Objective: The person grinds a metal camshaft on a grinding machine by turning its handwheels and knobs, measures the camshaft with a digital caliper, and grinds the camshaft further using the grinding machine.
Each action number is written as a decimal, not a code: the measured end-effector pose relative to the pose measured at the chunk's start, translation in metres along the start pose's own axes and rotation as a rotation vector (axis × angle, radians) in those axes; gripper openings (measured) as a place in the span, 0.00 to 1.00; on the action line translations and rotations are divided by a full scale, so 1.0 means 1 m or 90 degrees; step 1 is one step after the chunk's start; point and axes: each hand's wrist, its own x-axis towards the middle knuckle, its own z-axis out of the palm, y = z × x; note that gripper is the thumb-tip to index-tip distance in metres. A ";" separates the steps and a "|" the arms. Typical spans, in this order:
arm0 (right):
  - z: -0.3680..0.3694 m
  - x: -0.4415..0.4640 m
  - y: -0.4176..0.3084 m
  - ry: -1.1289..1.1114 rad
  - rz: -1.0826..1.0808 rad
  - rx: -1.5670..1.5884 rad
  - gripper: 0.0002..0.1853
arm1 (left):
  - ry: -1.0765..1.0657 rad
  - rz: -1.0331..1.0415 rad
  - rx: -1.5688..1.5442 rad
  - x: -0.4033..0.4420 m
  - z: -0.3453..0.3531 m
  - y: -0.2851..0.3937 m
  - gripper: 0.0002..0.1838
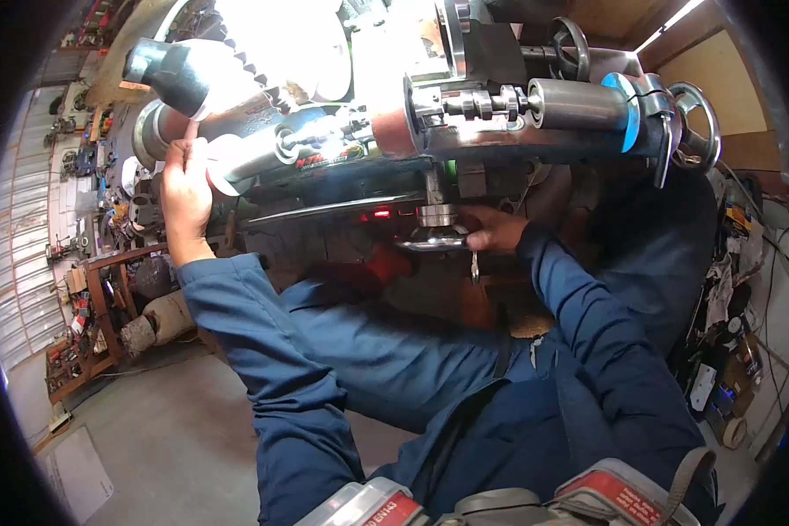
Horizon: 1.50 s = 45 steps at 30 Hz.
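My right hand (492,230) grips the rim of a shiny metal handwheel (436,238) at the front of the grinding machine. My left hand (186,188) is raised at the machine's left end, beside a pale disc (228,167). Its index finger points up below a dark lamp head (179,74); the other fingers are curled, and what they hold, if anything, is hidden. A lobed metal shaft (482,105) lies horizontally across the machine, with a steel cylinder (578,105) at its right. Strong glare washes out the upper middle.
Another handwheel (697,123) stands at the machine's right end, and a smaller one (571,51) behind. On the left, a wooden rack (100,307) carries parts. Clutter and cables (732,377) line the right wall. A respirator (491,504) shows at the bottom edge.
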 end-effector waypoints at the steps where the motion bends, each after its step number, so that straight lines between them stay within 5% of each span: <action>1: 0.004 -0.003 -0.002 0.027 0.008 -0.011 0.56 | 0.004 0.006 0.020 0.000 0.000 0.000 0.12; 8: 0.026 -0.003 -0.020 0.119 0.019 -0.124 0.53 | 0.009 0.016 0.042 0.000 -0.001 0.001 0.12; 14: 0.050 0.004 -0.036 0.220 -0.016 -0.293 0.30 | -0.005 0.016 0.039 -0.001 -0.001 0.005 0.12; 20: 0.065 0.005 -0.058 0.249 0.052 -0.343 0.25 | 0.007 0.016 0.051 -0.002 0.000 0.005 0.12; 26: 0.052 0.000 -0.044 0.218 0.020 -0.313 0.39 | -0.006 0.017 0.032 -0.002 -0.002 0.002 0.12; 27: 0.048 -0.009 -0.056 0.176 0.055 -0.255 0.50 | -0.005 0.024 0.027 -0.002 0.000 0.003 0.12; 31: 0.021 -0.013 -0.028 0.128 0.072 -0.292 0.63 | 0.007 0.017 0.040 -0.004 0.001 0.008 0.12; 45: 0.004 -0.014 0.006 0.123 0.003 -0.178 0.62 | -0.011 0.026 0.054 -0.004 -0.003 0.004 0.12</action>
